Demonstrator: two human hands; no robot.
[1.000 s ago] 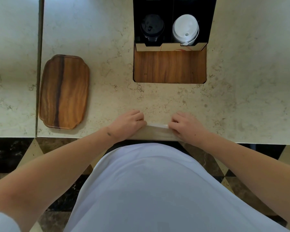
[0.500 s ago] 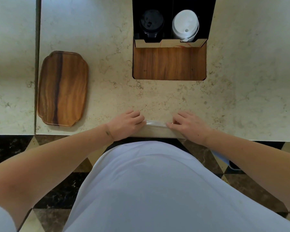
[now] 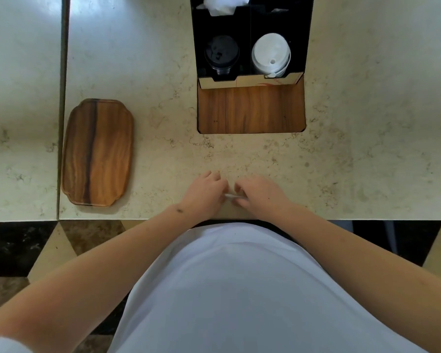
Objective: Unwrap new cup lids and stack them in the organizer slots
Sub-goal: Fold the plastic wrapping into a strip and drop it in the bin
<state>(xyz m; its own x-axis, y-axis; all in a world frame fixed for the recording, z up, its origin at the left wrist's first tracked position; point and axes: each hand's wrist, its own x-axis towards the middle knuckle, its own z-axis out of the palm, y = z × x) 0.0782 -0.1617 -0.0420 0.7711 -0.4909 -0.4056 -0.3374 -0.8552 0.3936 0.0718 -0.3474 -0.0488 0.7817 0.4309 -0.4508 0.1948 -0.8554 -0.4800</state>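
My left hand (image 3: pixel 206 191) and my right hand (image 3: pixel 261 193) are close together at the counter's near edge, both pinching a thin clear plastic wrapper (image 3: pixel 233 197) that shows as a small white sliver between them. Far ahead stands the black organizer (image 3: pixel 308 34). Its left slot holds a stack of black lids (image 3: pixel 221 56). Its right slot holds a stack of white lids (image 3: pixel 271 56). Crumpled white wrapping (image 3: pixel 223 3) sits in a rear compartment.
A wooden tray (image 3: pixel 97 152) lies on the marble counter at the left. A recessed wooden panel (image 3: pixel 251 109) sits just in front of the organizer. A seam (image 3: pixel 61 98) splits the counter at the far left. Dark patterned floor shows below the counter edge.
My hands have moved toward each other, gathering the wrapper that was stretched flat between them into a small bunch. The view has tilted, showing more of the organizer's rear.
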